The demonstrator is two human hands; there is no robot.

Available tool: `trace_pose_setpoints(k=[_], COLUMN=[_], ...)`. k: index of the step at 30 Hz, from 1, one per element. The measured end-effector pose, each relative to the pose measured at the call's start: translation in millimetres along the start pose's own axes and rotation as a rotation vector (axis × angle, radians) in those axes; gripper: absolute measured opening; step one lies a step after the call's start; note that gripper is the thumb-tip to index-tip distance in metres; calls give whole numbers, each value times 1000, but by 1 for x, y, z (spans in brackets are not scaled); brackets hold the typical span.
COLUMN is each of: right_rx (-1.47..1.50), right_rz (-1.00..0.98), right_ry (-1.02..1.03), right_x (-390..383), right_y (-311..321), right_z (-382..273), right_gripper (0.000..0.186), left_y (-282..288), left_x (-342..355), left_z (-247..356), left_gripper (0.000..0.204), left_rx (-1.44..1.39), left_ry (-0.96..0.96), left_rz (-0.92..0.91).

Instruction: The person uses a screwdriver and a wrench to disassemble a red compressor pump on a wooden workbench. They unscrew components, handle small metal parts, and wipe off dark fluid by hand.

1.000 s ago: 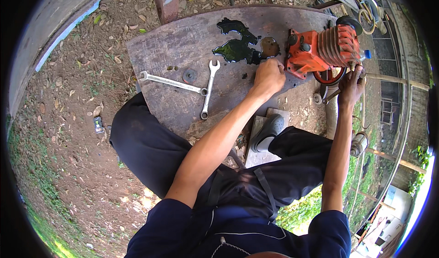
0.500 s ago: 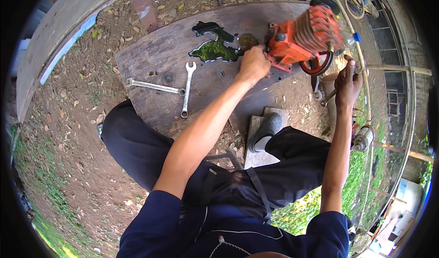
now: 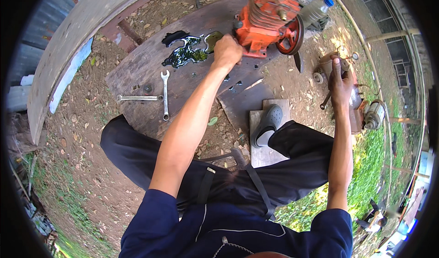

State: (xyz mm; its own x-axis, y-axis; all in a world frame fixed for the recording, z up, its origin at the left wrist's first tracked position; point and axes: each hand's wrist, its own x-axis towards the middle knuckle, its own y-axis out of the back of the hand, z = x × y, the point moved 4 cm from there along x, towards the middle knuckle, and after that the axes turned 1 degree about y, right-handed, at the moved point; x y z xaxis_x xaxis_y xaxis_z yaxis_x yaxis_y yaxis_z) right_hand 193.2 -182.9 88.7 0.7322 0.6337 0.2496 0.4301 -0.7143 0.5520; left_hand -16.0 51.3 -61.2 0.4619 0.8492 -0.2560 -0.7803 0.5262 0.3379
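An orange-red compressor pump (image 3: 257,34) with a finned cylinder stands upright on a dark wooden board (image 3: 132,70). Against the lower left side of its base is my left hand (image 3: 228,51), fingers curled closed; whatever they grip is hidden. My right hand (image 3: 340,82) is held out to the right, apart from the pump, closed around a wrench (image 3: 325,100) whose dark end sticks out below the fist. Two silver wrenches lie left of my left forearm: one lengthwise (image 3: 165,93), one crosswise (image 3: 139,98). Dark oil (image 3: 185,52) pools beside my left hand.
A spoked pulley wheel (image 3: 290,36) is on the pump's right side. Behind it stands a clear plastic bottle (image 3: 316,10) with a blue cap. A rusty tank (image 3: 356,107) with fittings sits on the right. My shoe (image 3: 270,121) rests on a small plank (image 3: 270,156) below the board.
The whole view has shifted, so pump and board appear farther left and higher. My right hand with the wrench is farther from the pump. My left hand stays at the pump's base.
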Motion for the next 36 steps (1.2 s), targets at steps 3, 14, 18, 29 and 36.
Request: trace_pose_setpoints(k=[3, 14, 18, 29, 36], right_rx=[-29, 185, -110, -51, -25], right_rz=[-14, -95, -93, -95, -66], right_ry=[15, 11, 118, 214, 324], right_x=[-5, -6, 0, -17, -22], right_y=[3, -17, -12, -28, -39], right_z=[1, -3, -26, -32, -40], right_gripper=[41, 50, 46, 28, 24], left_y=[-2, 6, 27, 15, -8], left_x=[-1, -9, -26, -36, -23], left_z=[-2, -7, 2, 83, 67], left_gripper=[23, 47, 54, 97, 108], left_rx=[-6, 229, 240, 390, 543], left_ry=[37, 54, -139, -738, -602], left_rz=[1, 4, 291, 242, 331])
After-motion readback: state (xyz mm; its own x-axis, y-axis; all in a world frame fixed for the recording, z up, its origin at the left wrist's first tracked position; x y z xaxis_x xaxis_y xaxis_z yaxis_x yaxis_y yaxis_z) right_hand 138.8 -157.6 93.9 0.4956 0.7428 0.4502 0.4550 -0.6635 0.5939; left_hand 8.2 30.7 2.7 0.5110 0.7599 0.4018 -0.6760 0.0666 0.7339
